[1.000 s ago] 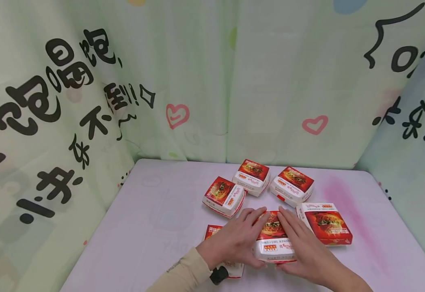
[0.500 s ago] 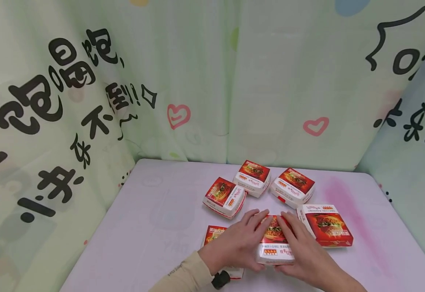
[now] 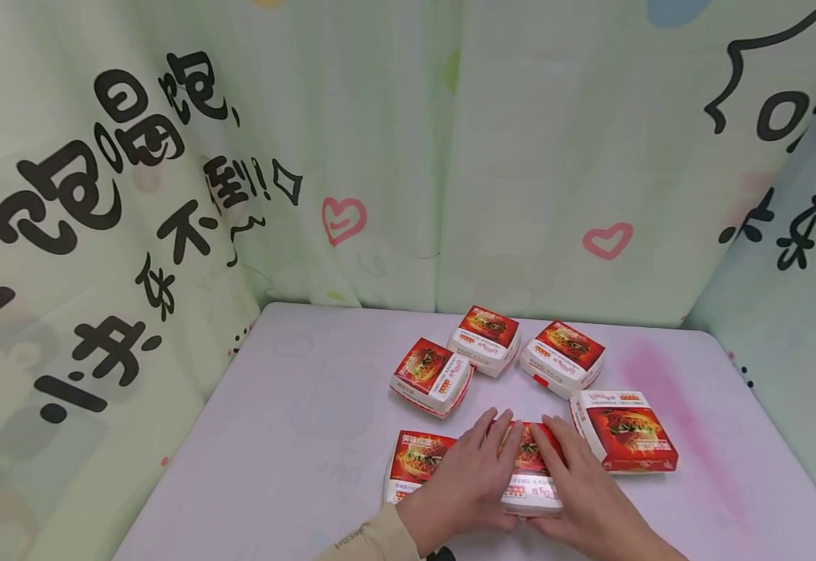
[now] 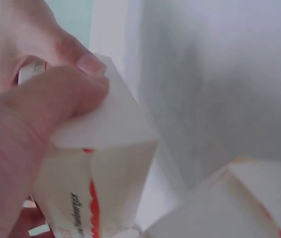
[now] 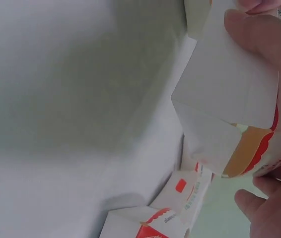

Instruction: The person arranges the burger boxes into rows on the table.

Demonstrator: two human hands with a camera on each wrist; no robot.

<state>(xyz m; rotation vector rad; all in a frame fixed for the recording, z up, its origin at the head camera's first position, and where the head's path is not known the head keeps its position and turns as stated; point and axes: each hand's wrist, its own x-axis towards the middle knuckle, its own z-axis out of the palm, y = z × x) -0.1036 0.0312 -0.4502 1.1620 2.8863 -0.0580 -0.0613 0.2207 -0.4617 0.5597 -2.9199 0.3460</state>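
Both hands hold one red and white cardboard burger box between them at the table's front middle. My left hand grips its left side and my right hand its right side, fingers over the printed lid. In the left wrist view, the thumbs press on a plain white face of the burger box. From the right wrist, the same white face of the box shows under the thumbs. A second burger box lies just left, partly hidden by my left hand.
More burger boxes lie behind: one at left, one at the back, one at back right, and a red-fronted one close to my right hand. Printed curtains surround the white table.
Both hands have drawn the held burger box toward the person and slightly right. More of the front-left box now shows beside the left hand. The other boxes stay put.
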